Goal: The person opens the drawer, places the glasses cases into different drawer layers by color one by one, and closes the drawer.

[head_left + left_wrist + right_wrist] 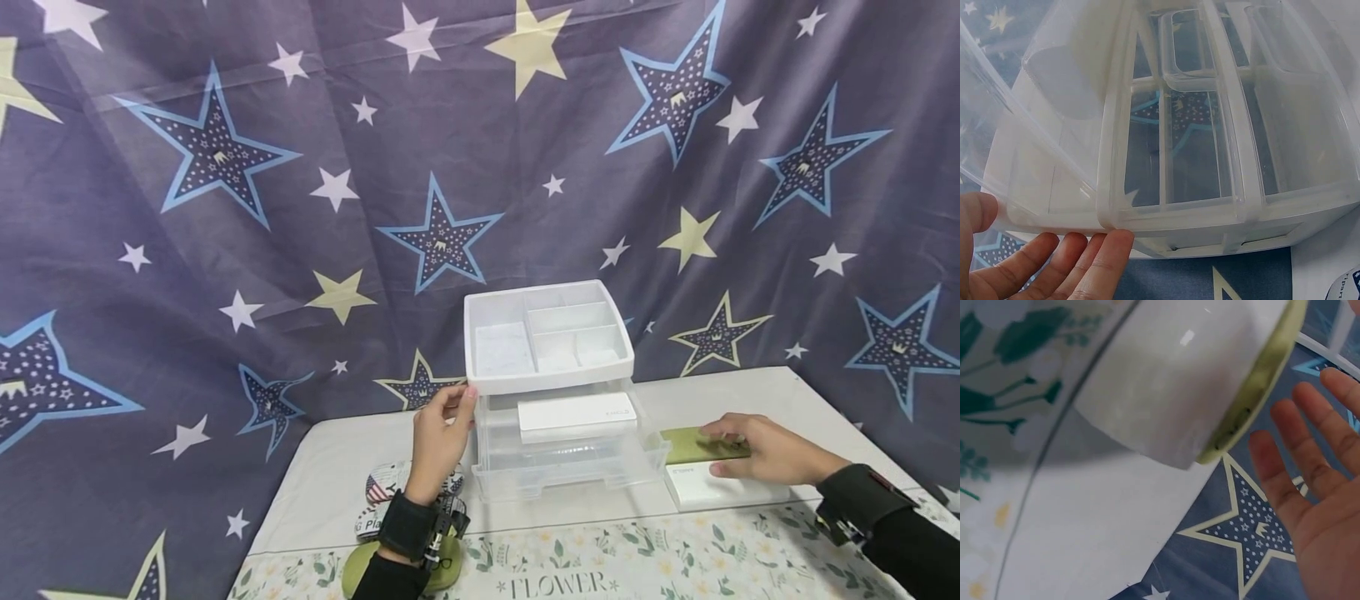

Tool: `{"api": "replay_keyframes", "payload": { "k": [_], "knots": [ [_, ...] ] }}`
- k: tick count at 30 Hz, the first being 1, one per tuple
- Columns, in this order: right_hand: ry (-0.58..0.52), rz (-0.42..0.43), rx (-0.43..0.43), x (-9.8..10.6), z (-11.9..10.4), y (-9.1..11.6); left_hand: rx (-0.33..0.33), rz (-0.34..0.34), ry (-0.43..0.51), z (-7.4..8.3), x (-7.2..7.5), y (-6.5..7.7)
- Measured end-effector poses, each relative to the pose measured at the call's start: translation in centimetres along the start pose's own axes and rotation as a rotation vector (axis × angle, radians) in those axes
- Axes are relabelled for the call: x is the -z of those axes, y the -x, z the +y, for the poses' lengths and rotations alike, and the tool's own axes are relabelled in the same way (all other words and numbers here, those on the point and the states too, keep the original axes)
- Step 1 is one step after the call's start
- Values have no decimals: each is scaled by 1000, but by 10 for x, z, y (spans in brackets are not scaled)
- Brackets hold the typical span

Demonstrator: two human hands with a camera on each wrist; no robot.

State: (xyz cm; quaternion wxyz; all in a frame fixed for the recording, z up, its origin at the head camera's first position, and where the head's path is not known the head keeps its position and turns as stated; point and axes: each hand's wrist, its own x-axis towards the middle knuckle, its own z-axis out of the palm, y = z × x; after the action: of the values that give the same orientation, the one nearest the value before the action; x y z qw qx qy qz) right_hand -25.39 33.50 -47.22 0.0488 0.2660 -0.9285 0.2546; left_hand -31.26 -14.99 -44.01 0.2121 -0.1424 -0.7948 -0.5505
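Observation:
A white-topped drawer organizer [551, 383] stands at the table's middle, with clear drawers [566, 479] pulled forward below its divided top tray. In the upper drawer lies a white box [576, 417]. My left hand [441, 433] touches the organizer's left side near the top rim; in the left wrist view its extended fingers [1085, 262] meet the white frame edge. To the right, my right hand [765, 450] hovers with spread fingers over a green case [686, 446] and a second white box [712, 490], which lie side by side. Nothing is between its fingers [1310, 456].
Left of the organizer lie printed cases [378, 483], partly behind my left forearm. A green glasses case [360, 567] rests in front of them. A floral cloth [600, 558] covers the table's front, and a star-patterned curtain [375, 325] hangs behind.

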Motion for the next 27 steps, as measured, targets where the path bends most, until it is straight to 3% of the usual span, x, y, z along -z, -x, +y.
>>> {"api": "replay_keyframes", "payload": {
  "k": [4, 19, 27],
  "knots": [
    [1, -37, -20, -6, 2, 2, -3, -2, 2, -1, 0, 0],
    [94, 14, 104, -24, 1, 9, -2, 3, 4, 0, 1, 0],
    [189, 4, 76, -29, -1, 13, -8, -3, 13, -1, 1, 0]
  ]
}}
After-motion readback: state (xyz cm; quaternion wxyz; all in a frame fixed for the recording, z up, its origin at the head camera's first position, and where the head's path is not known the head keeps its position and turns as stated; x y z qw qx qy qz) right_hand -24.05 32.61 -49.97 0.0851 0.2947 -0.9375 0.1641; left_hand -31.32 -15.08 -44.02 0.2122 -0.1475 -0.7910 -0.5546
